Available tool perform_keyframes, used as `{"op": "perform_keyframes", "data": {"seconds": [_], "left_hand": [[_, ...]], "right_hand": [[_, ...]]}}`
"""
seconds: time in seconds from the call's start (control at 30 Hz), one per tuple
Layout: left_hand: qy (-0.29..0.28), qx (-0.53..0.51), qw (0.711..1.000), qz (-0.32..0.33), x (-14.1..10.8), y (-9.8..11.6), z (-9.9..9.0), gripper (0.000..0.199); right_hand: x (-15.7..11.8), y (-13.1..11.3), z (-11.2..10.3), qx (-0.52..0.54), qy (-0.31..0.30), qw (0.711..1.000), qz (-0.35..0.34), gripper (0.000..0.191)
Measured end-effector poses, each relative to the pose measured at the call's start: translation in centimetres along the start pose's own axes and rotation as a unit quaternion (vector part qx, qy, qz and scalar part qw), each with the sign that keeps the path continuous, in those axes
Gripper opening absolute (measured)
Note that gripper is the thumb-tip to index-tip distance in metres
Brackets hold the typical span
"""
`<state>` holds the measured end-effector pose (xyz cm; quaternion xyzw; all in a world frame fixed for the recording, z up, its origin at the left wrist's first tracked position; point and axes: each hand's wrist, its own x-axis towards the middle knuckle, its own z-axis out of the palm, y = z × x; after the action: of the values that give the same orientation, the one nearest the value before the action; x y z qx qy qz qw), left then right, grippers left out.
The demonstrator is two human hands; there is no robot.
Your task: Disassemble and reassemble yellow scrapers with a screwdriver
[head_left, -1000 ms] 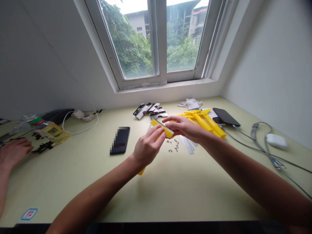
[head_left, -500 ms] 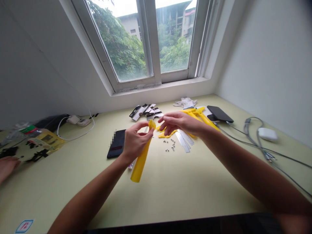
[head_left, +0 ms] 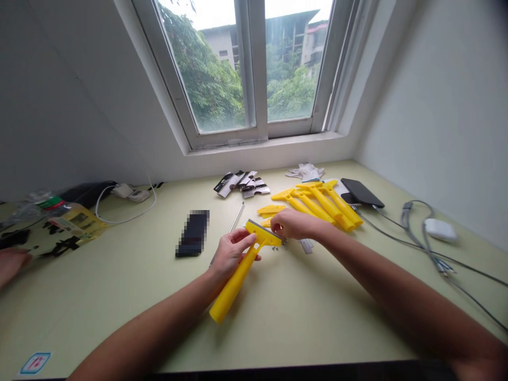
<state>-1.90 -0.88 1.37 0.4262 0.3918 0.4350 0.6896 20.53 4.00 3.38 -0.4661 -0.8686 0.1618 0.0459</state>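
Note:
My left hand (head_left: 232, 254) grips a yellow scraper handle (head_left: 234, 286) near its wide head, whose top edge shows a grey strip. My right hand (head_left: 288, 223) is closed just right of that head, fingers curled; what it pinches, if anything, is too small to make out. Yellow head pieces (head_left: 271, 210) lie behind the held scraper. Several yellow scraper handles (head_left: 317, 203) lie beyond my right hand. Metal blades (head_left: 307, 245) and small screws (head_left: 275, 247) are partly covered by my right hand and the scraper. A screwdriver (head_left: 237, 216) lies behind my left hand.
A dark phone (head_left: 192, 234) lies left of my left hand. Black-and-white packets (head_left: 240, 183) and white gloves (head_left: 305, 171) are near the window. At right are a black device (head_left: 362, 192), cables and a white case (head_left: 440, 230). Another person's hand (head_left: 14, 266) is at the far left.
The scraper has turned so its wide head faces the camera, and my left hand has lowered with it. My right hand has moved lower and closed its fingers beside the head.

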Motion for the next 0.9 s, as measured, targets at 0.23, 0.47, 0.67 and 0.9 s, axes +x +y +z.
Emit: {"op": "perform_keyframes", "data": {"seconds": [0.23, 0.47, 0.67, 0.9], "left_hand": [[-0.024, -0.021, 0.999, 0.006, 0.0, -0.8, -0.3, 0.038], [-0.035, -0.030, 0.999, 0.000, -0.6, -0.4, 0.2, 0.042], [-0.035, -0.038, 0.999, 0.010, -0.8, -0.4, 0.3, 0.040], [-0.049, -0.033, 0.998, 0.020, -0.9, -0.6, 0.3, 0.037]], "right_hand": [[-0.8, -0.5, -1.6, 0.011, 0.033, 0.999, -0.028, 0.017], [-2.5, -3.8, -4.4, 0.144, 0.119, 0.976, -0.111, 0.017], [-1.7, -4.6, -2.3, 0.169, 0.113, 0.967, -0.151, 0.014], [-1.4, -4.9, -2.0, 0.181, 0.130, 0.965, -0.138, 0.012]]}}
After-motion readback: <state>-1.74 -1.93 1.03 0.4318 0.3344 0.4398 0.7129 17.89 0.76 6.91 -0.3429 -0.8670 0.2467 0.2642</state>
